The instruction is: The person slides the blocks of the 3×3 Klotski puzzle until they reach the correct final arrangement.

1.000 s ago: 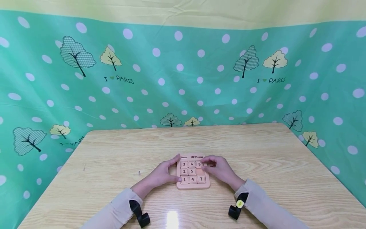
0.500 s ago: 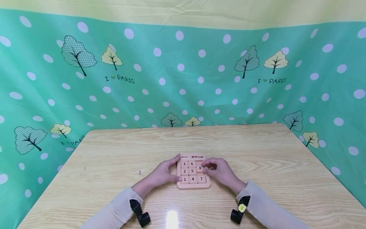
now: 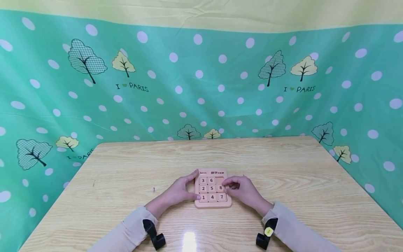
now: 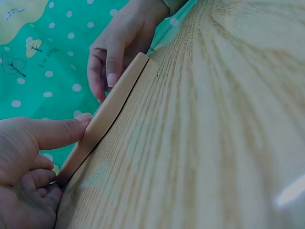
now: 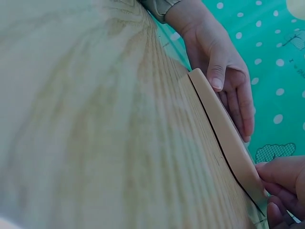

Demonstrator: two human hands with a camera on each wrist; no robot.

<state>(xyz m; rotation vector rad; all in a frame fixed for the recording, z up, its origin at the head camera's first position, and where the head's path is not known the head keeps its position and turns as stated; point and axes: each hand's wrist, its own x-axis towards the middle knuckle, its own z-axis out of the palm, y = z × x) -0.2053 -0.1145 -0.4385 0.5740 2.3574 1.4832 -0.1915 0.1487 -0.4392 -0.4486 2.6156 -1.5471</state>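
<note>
Sleeves (image 3: 118,229): pale, one behind each hand.
Straps (image 3: 149,227): black, one on each wrist; the right hand's carries a yellow tag (image 3: 268,231).
Glare (image 3: 189,240): bright patch on the table (image 3: 176,224), nearer than both hands and between them.
Left hand (image 3: 176,190): clamped on the board (image 3: 213,205) at its left side, thumb at the near corner, index finger at the far corner.
Right hand (image 3: 247,191): thumb and index finger together on the 8 tile (image 3: 220,188), pinching its right part.
Board: pink number puzzle, flat on the table, between the hands.
8 tile: middle row, right column, at the right hand's fingertips.
Other tiles (image 3: 212,188): nearest row 1, 4, 7; 2, 5 left of the 8; farthest row 3, 6.
Slot (image 3: 219,180): bare recess just beyond the right index fingertip.
Table: light wood grain, runs past both hands.
Curtain (image 3: 201,89): green, pale dots, printed trees, "I PARIS" lettering; well beyond the hands, yellow band on top.
</note>
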